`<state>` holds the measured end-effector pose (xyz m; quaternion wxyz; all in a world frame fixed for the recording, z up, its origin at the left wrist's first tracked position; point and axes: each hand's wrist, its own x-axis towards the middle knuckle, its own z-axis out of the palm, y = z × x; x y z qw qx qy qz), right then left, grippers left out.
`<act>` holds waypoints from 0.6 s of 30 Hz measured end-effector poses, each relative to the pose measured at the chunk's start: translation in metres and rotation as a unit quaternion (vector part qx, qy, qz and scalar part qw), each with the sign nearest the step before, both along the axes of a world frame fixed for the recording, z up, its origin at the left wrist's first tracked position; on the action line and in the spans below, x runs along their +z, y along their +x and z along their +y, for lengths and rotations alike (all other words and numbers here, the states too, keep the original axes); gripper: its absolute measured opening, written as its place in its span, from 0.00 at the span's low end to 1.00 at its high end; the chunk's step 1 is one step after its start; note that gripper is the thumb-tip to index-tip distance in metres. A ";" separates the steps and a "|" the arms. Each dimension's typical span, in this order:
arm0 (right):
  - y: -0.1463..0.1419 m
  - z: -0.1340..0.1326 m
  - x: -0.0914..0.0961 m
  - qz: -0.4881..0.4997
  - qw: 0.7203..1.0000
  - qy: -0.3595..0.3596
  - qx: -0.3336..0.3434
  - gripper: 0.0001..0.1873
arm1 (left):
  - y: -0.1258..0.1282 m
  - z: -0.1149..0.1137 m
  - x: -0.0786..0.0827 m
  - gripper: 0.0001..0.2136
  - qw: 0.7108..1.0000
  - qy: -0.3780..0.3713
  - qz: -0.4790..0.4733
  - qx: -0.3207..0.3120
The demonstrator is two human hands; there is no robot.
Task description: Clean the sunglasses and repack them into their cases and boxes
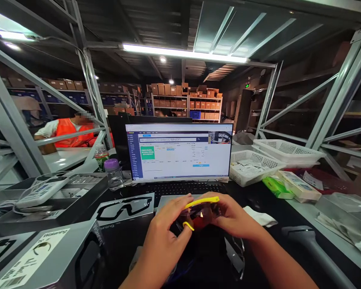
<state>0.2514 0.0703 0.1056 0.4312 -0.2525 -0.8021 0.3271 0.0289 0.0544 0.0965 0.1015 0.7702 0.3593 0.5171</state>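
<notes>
The left hand (165,229) and right hand (235,216) have their grips clamped on a pair of sports glasses (200,212) (red lenses, yellow trim), held above the black worktop (258,204), just in front of the keyboard (186,189).

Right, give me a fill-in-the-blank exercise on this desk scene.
The left hand and right hand hold sunglasses with ____ trim.
The bottle left of the monitor has a ____ cap.
The co-worker's safety vest is ____.

Missing words: yellow, purple, orange.
</notes>
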 end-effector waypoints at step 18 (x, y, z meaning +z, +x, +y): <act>0.090 0.018 0.013 -0.284 0.882 0.075 -0.367 0.26 | -0.020 0.010 -0.003 0.19 0.996 -0.058 -0.005 0.061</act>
